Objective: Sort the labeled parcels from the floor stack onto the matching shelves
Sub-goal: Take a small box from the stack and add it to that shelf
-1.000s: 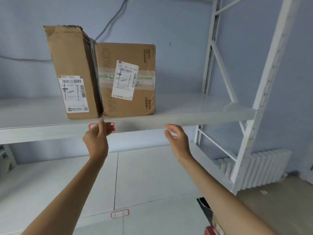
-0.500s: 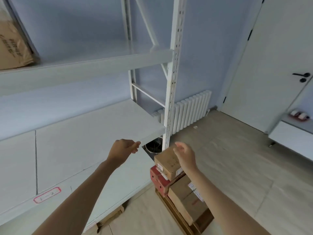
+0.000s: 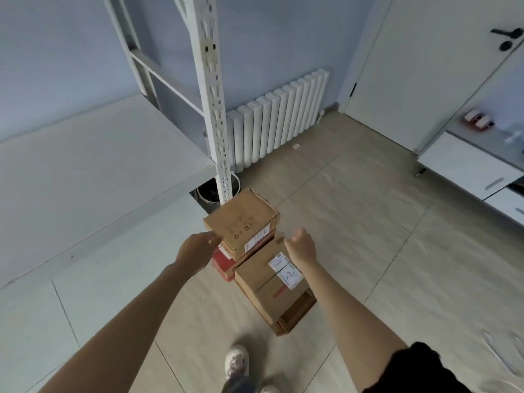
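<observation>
While both hands (image 3: 195, 249) (image 3: 302, 248) flank it with loosely curled, empty fingers, the top parcel (image 3: 241, 219) lies flat — long axis slanting up-right.

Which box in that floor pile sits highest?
The small brown box between both hands, resting on the red box and the larger labelled brown box.

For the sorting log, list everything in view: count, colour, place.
small brown cardboard box: one, top of floor stack
red box: one, under the small box, mostly hidden
large brown cardboard box with white label: one, lower in the stack
white metal shelf upright: one, behind the stack
dark bucket: one, at the upright's foot
white radiator: one, on the wall
white door: one, right
white shoe: one, bottom
left hand: beside the small box
right hand: beside the small box
</observation>
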